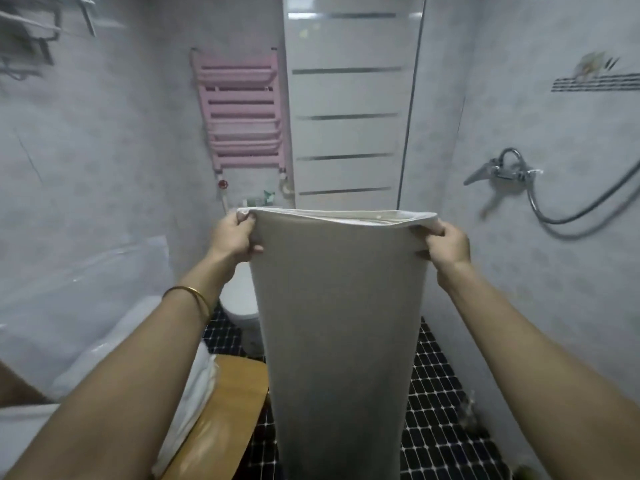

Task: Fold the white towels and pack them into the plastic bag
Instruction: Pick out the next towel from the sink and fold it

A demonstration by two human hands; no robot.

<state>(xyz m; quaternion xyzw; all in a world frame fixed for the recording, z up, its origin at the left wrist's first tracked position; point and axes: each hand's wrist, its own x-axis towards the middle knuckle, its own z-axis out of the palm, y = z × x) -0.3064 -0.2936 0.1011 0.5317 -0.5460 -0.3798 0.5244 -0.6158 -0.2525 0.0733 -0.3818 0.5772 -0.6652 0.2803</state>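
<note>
1. Two hands hold one white towel [341,306] up in front of the person, stretched flat between them and hanging straight down.
2. The left hand [235,239] pinches the towel's top left corner, thumb on the near side and fingers curled over the upper edge.
3. The right hand [446,245] pinches the top right corner the same way, level with the left hand.
4. The towel's top edge shows doubled layers, so it hangs folded over; its lower end runs out of the bottom of the view.
5. A thin gold bangle [188,296] sits on the left wrist.
6. The clear plastic bag [104,306] lies low on the left, behind the left forearm and well apart from the held towel.
7. White folded cloth [197,386] rests beside the left forearm on a wooden seat [228,410]; whether it lies inside the bag cannot be told.
8. A white toilet [242,306] stands behind the towel's left edge, on a dark tiled floor [443,410].
9. A pink towel rail [242,112] hangs on the far wall beside a striped white door [346,98].
10. A metal shower tap [502,168] with its hose is on the right wall.
</note>
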